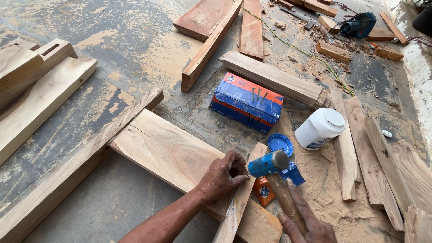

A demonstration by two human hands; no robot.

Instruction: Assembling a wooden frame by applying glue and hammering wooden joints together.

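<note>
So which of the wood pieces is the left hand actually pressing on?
The narrow strip lying across the wide plank, by the hammer. The left hand pinches at its edge; every other board lies untouched farther off.

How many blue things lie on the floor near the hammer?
3: a blue box behind the hammer, a round blue lid beside the white jar, and a blue power tool far back. More may be hidden.

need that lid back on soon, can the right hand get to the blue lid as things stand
Probably not right away: the right hand is gripping the hammer. The blue lid lies uncovered just beyond the hammer head.
</note>
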